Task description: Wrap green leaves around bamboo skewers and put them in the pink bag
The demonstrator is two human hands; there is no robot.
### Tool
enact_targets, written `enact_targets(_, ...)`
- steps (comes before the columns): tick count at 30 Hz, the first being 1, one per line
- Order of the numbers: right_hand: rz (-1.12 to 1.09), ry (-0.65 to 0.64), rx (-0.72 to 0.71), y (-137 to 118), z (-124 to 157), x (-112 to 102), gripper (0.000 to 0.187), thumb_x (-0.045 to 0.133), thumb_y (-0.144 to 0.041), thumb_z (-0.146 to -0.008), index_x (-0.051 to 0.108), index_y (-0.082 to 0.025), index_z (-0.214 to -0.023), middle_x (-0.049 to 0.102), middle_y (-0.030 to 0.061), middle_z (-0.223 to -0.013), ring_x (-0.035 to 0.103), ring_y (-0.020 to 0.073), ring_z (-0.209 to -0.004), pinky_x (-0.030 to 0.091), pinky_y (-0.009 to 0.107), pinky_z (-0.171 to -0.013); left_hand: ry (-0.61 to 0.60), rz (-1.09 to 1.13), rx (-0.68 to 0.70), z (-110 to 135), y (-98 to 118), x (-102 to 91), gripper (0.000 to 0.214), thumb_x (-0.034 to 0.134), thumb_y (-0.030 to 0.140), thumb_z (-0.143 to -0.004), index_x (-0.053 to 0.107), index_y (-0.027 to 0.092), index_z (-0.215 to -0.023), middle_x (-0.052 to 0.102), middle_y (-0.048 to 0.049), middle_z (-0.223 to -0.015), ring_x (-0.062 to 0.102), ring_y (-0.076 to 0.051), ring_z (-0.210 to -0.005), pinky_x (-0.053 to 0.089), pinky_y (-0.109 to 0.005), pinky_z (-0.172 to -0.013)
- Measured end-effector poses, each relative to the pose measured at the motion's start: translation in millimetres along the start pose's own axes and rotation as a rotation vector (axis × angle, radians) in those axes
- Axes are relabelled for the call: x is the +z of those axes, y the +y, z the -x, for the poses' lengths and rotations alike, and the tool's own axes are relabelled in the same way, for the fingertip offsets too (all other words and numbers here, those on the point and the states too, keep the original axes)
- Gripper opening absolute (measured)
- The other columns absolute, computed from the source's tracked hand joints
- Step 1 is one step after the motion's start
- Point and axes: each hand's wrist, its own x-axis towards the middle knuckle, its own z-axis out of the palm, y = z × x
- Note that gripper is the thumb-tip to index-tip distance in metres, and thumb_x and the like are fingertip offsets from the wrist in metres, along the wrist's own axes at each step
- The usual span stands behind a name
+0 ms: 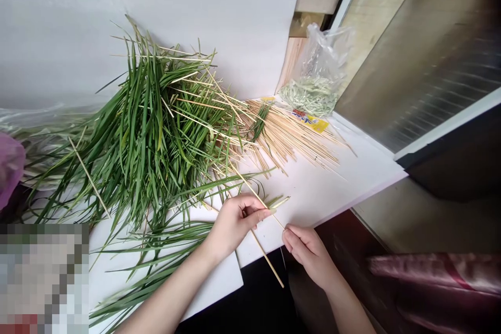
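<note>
1. The left hand (234, 224) is gripping a wooden skewer (266, 257) with closed fingers (254, 214), over the white worktop (324, 193).
2. The right hand (307, 255) is resting with open fingers (293, 237) beside the skewer.
3. Green leaves (156, 130) and a plastic bag (319, 75) are lying on the worktop.

transp. poly bag (318, 75) w/ green trimmings, top R | yellow pkt (309, 121) | white paper sheet (235, 21) | purple bag (10, 167) far L | pink cloth (434, 271) btm R | framed glass panel (430, 62) R
</note>
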Motion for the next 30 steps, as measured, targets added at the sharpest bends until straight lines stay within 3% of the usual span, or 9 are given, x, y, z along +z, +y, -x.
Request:
enact_targets(5,-0.099,0.021,0.037,3,0,0,0.051,0.047,-0.052,-0.107,0.043,-0.021,-0.066,0.025,-0.0082,-0.052,0.02,0.01,-0.042,0.012,0.025,-0.041,-0.147,-0.082,-0.001,4,10,-19.5,0.032,0.065,0.044,-0.091,0.075,0.015,-0.096,0.067,-0.0027,-0.085,0.056,-0.014,-0.074,0.044,-0.024,-0.067)
enact_targets(9,-0.178,0.032,0.085,4,2,0,0.053,0.051,-0.055,-0.105,0.043,-0.021,-0.066,0.025,-0.0079,-0.055,0.02,0.0097,-0.044,0.012,0.024,-0.041,-0.176,-0.111,-0.118,6,15,-38.9,0.04,0.064,0.046,-0.091,0.07,0.016,-0.117,0.067,-0.0023,-0.09,0.057,-0.014,-0.075,0.044,-0.025,-0.069)
enact_targets(13,-0.209,0.025,0.127,5,4,-1,0.054,0.052,-0.057,-0.104,0.044,-0.02,-0.067,0.025,-0.0077,-0.056,0.021,0.0096,-0.046,0.012,0.024,-0.043,-0.207,-0.133,-0.158,7,13,-49.3,0.036,0.074,0.042,-0.082,0.073,0.014,-0.103,0.064,-0.0012,-0.081,0.055,-0.013,-0.069,0.041,-0.024,-0.062)
enact_targets(17,-0.244,0.018,0.152,7,5,-1,0.054,0.054,-0.057,-0.104,0.043,-0.02,-0.067,0.025,-0.0078,-0.057,0.022,0.0095,-0.046,0.013,0.025,-0.044,-0.128,-0.202,-0.104,7,13,-51.9,0.029,0.073,0.043,-0.083,0.073,0.014,-0.089,0.068,-0.0032,-0.08,0.058,-0.015,-0.072,0.042,-0.025,-0.064)
enact_targets(25,-0.286,0.016,0.166,7,4,-2,0.054,0.056,-0.058,-0.103,0.044,-0.02,-0.067,0.024,-0.0084,-0.057,0.02,0.0088,-0.046,0.012,0.025,-0.045,-0.125,-0.23,-0.032,7,14,-52.2,0.033,0.066,0.046,-0.088,0.069,0.015,-0.078,0.063,-0.0003,-0.072,0.054,-0.013,-0.067,0.039,-0.024,-0.061)
enact_targets(30,-0.283,0.037,0.189,3,5,-1,0.055,0.057,-0.06,-0.101,0.043,-0.02,-0.066,0.024,-0.0084,-0.057,0.018,0.0089,-0.046,0.01,0.025,-0.045,-0.046,-0.245,-0.029,6,15,-53.0,0.041,0.055,0.051,-0.095,0.07,0.014,-0.086,0.063,-0.0012,-0.071,0.055,-0.014,-0.067,0.041,-0.025,-0.064)
